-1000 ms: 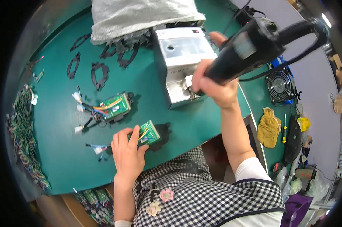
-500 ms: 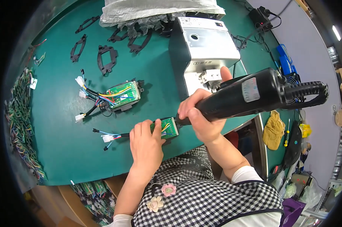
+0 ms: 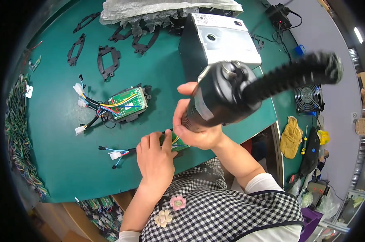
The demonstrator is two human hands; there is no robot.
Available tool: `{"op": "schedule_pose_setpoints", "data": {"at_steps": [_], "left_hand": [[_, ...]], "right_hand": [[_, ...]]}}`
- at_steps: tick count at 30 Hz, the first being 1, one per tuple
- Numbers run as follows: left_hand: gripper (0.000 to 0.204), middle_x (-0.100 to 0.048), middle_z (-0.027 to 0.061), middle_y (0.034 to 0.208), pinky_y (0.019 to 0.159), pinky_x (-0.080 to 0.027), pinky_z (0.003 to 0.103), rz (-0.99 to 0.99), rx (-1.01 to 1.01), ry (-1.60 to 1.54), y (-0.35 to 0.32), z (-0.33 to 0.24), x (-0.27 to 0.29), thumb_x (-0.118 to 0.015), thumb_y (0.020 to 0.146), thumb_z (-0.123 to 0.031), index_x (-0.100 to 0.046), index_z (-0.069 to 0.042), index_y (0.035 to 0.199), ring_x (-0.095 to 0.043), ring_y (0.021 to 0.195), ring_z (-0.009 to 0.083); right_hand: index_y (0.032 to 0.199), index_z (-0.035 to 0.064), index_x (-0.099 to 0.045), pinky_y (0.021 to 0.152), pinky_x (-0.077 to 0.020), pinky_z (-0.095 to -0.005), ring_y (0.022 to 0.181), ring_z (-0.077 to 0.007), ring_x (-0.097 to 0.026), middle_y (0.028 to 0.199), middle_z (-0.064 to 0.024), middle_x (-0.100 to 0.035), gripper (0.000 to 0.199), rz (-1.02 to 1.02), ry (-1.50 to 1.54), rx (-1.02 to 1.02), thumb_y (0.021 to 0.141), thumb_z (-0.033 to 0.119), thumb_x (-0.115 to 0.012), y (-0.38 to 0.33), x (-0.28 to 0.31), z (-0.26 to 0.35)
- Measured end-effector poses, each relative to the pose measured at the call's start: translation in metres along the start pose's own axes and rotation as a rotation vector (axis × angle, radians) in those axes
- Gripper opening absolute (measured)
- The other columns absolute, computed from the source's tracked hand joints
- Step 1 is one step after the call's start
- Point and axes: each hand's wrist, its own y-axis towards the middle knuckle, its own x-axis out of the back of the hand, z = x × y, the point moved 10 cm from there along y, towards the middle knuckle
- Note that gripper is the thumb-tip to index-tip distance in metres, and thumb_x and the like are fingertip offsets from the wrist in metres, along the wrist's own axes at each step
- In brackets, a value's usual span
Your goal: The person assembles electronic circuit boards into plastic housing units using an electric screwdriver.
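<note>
- Left hand (image 3: 155, 155) lies flat, fingers pressing a small green circuit board (image 3: 175, 143) at the worktop's (image 3: 61, 161) near edge; the board is mostly hidden.
- Right hand (image 3: 196, 127) grips a black power screwdriver (image 3: 221, 97), whose tip is hidden.

Two hands are at work: the left hand (image 3: 156, 155) and the right hand (image 3: 196, 129). There are two green circuit boards, one (image 3: 128, 103) lying free on the mat with its wires, and one (image 3: 173, 142) under the hands. One black power screwdriver (image 3: 225, 97) is held. About six black plastic frames (image 3: 105, 60) lie scattered on the mat. One white box-shaped machine (image 3: 221, 40), one small fan (image 3: 307, 98) and one yellow cloth (image 3: 290, 137) can be counted.
</note>
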Motion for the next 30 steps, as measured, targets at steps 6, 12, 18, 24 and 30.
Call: {"op": "schedule_pose_setpoints", "data": {"at_steps": [6,12,18,24,30], "left_hand": [[0.050,-0.049,0.0096,0.094,0.074,-0.037,0.035,-0.018,0.014,-0.004,0.002,-0.002,0.004,-0.070,0.058,-0.010,-0.057,-0.002,0.106,-0.046,0.090,0.0250],[0.055,-0.048,0.0090,0.091,0.070,-0.036,0.035,-0.070,-0.005,-0.004,-0.003,-0.003,0.007,-0.073,0.054,-0.006,-0.056,-0.002,0.106,-0.046,0.086,0.0252],[0.052,-0.049,0.0094,0.093,0.073,-0.037,0.035,-0.077,-0.004,-0.013,-0.004,-0.004,0.006,-0.073,0.056,-0.007,-0.057,-0.002,0.105,-0.046,0.088,0.0248],[0.052,-0.051,0.0084,0.094,0.072,-0.036,0.034,-0.113,0.000,-0.018,-0.004,0.001,0.006,-0.072,0.056,-0.008,-0.057,-0.002,0.105,-0.047,0.088,0.0244],[0.052,-0.051,0.0072,0.094,0.072,-0.036,0.034,-0.108,0.014,-0.031,-0.003,0.003,0.005,-0.073,0.056,-0.008,-0.058,-0.004,0.105,-0.047,0.087,0.0239]], "right_hand": [[0.126,-0.0011,-0.016,0.052,-0.0449,-0.0261,0.053,-0.0146,-0.053,0.065,-0.0083,-0.052,0.070,-0.075,-0.234,0.034,0.069,-0.003,-0.056,-0.016,0.026,0.019],[0.132,0.0030,-0.009,0.052,-0.0467,-0.0279,0.051,-0.0137,-0.052,0.063,-0.0064,-0.052,0.074,-0.550,-0.121,0.475,0.073,-0.003,-0.054,-0.001,0.106,0.127],[0.129,0.0018,-0.018,0.052,-0.0447,-0.0269,0.049,-0.0145,-0.052,0.060,-0.0056,-0.052,0.069,-0.476,-0.291,0.246,0.071,-0.003,-0.054,0.012,0.097,0.097],[0.134,0.0094,-0.006,0.054,-0.0458,-0.0333,0.051,-0.0173,-0.051,0.063,-0.0077,-0.050,0.080,-0.433,0.011,0.195,0.075,0.006,-0.060,-0.041,0.049,0.075],[0.129,-0.0051,-0.014,0.054,-0.0408,-0.0209,0.055,-0.0098,-0.049,0.067,-0.0051,-0.054,0.073,-0.300,0.054,0.103,0.069,-0.009,-0.055,-0.042,0.015,0.038]]}}
